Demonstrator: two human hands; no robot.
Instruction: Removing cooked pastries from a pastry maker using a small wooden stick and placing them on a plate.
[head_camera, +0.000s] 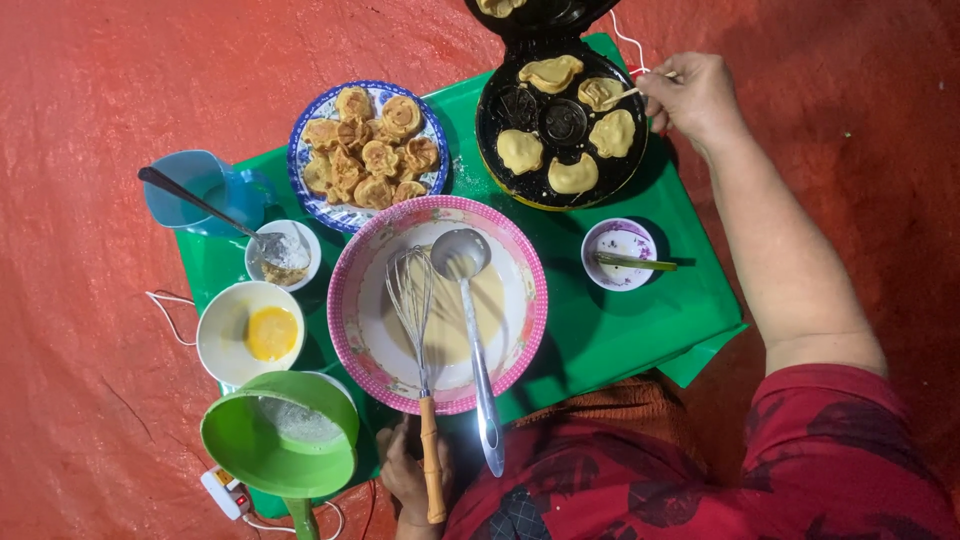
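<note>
head view: golden shaped cakes (612, 132) in mould

My top: dark red fabric with black blotchy pattern, short sleeve ending above right elbow. Right forearm bare down to right hand (690, 95). Orange-brown cloth bunched over lap. Left hand (408, 475) bare too, no sleeve visible at wrist. No rings, watch or bracelets that I can make out.

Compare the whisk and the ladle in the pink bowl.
The whisk has a wooden handle and open wire loops; the ladle is all metal with a solid round cup. The left hand touches the whisk handle; the ladle lies untouched. Both rest in the pink bowl of batter, handles over the near rim.
</note>
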